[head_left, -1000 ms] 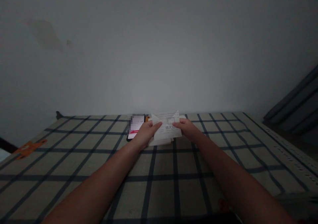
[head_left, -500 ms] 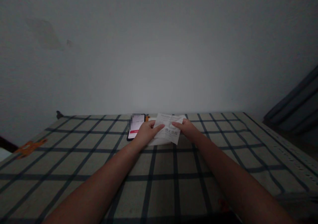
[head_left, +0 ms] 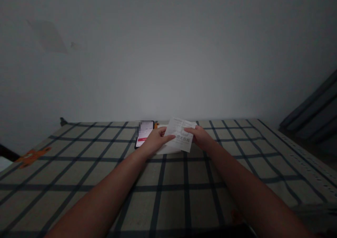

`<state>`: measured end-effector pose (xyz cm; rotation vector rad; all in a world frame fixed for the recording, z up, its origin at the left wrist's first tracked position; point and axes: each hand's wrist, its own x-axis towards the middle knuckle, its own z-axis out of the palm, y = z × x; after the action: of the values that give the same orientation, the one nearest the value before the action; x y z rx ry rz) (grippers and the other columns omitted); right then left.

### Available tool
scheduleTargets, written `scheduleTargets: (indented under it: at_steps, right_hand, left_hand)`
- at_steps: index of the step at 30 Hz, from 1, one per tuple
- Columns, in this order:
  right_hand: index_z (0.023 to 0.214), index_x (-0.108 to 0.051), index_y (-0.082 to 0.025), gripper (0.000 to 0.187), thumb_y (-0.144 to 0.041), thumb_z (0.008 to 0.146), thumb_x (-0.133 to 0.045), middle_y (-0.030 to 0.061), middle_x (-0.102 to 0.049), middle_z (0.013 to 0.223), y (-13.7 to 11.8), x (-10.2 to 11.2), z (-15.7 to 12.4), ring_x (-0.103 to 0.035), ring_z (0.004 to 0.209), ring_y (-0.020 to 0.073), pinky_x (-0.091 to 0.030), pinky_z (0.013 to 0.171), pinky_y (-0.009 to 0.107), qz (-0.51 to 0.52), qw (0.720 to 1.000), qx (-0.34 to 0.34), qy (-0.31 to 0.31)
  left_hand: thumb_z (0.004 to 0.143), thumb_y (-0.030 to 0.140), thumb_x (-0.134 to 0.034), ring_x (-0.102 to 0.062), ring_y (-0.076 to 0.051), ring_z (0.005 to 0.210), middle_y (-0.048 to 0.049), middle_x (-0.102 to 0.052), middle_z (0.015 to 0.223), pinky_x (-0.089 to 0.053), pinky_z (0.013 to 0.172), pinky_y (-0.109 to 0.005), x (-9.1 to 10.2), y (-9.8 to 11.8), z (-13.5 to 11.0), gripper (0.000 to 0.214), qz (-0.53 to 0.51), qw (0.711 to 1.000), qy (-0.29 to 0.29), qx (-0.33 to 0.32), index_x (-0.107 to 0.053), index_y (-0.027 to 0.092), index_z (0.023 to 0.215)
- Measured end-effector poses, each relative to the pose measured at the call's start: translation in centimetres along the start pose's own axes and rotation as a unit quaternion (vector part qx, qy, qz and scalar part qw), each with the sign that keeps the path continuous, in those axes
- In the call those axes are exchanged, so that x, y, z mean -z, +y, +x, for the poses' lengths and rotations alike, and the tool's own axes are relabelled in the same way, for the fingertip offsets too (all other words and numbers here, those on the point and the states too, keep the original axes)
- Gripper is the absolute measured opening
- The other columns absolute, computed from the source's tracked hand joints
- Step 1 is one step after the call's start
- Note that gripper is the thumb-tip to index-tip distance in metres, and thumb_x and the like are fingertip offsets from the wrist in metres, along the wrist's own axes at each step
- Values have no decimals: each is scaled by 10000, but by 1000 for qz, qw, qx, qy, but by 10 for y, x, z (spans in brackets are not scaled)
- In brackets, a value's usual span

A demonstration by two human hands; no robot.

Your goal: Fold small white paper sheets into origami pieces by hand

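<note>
A white printed paper sheet [head_left: 179,137] is held between both hands just above a checked bedsheet [head_left: 168,181], near the far wall. My left hand [head_left: 155,142] pinches its left edge with thumb and fingers closed on it. My right hand [head_left: 200,136] grips its right edge the same way. The sheet looks folded, its top tilted a little to the left. More white paper [head_left: 164,150] lies flat under it on the sheet.
A phone [head_left: 144,133] with a lit pink-and-white screen lies on the bed just left of my left hand. An orange patch [head_left: 31,156] shows at the bed's left edge. Dark slats [head_left: 313,111] lean at the right. A plain wall stands close behind.
The paper's upper flap, standing up a second ago, has been folded down and the sheet now tilts left. Both hands stayed in place on its edges.
</note>
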<state>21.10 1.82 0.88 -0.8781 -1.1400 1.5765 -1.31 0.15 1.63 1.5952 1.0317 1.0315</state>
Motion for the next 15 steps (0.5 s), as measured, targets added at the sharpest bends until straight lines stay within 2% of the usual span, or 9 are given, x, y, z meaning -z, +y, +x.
scheduleTargets:
  at_steps: [6, 11, 13, 15]
  right_hand:
    - [1038, -796, -149, 322, -294, 750, -795, 131, -828, 1068, -2, 4, 0, -764, 837, 211, -612, 770, 322, 50, 997, -30, -40]
    - [1021, -790, -151, 251, -341, 859, -765, 140, -827, 1055, -4, 7, 2, -781, 928, 226, -634, 825, 344, 36, 999, -26, -25]
    - [980, -791, -146, 218, -325, 855, -789, 137, -827, 1030, -4, 7, 3, -781, 930, 223, -636, 837, 342, 20, 1000, -19, -11]
    - [950, -788, -144, 204, -301, 823, -819, 125, -825, 1012, -2, 6, 5, -777, 906, 215, -637, 834, 340, 11, 1000, -6, 8]
  left_hand:
    - [781, 416, -852, -762, -258, 1004, -125, -804, 1187, -585, 865, -363, 3, 3, -1, 445, -48, 998, -18, -25, -773, 168, 1142]
    - [756, 426, -872, -760, -267, 1033, -147, -790, 1199, -591, 885, -373, 4, -2, 3, 557, -62, 995, 72, -20, -728, 146, 1216]
    - [739, 427, -883, -767, -261, 985, -134, -798, 1128, -598, 862, -372, 5, -5, 5, 676, -74, 991, 104, -25, -674, 139, 1313]
    - [764, 432, -859, -764, -239, 874, -82, -796, 981, -599, 800, -359, 6, -8, 6, 805, -77, 989, 123, -31, -574, 151, 1462]
